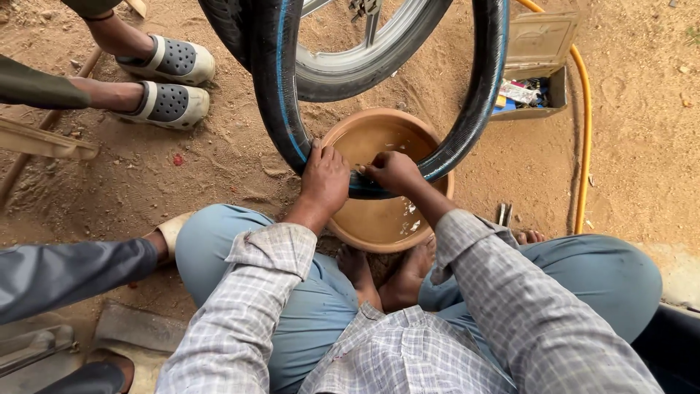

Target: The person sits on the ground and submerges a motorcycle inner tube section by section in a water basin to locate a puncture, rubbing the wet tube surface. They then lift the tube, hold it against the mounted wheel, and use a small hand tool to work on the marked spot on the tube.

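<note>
A black rubber inner tube point(281, 87) with a thin blue line loops down into a round brown basin point(379, 219) of muddy water on the sandy ground. My left hand point(324, 179) grips the tube at the basin's left rim. My right hand point(394, 171) holds the lowest part of the tube over the water, fingers closed on it. I squat with both knees around the basin, bare feet point(386, 273) just under its near edge.
A wheel with a tyre and metal rim point(364, 62) stands behind the basin. An open box of small items point(529, 95) and an orange hose point(583, 146) lie to the right. Another person's feet in grey clogs point(171, 102) are upper left; a grey sleeve point(65, 273) at left.
</note>
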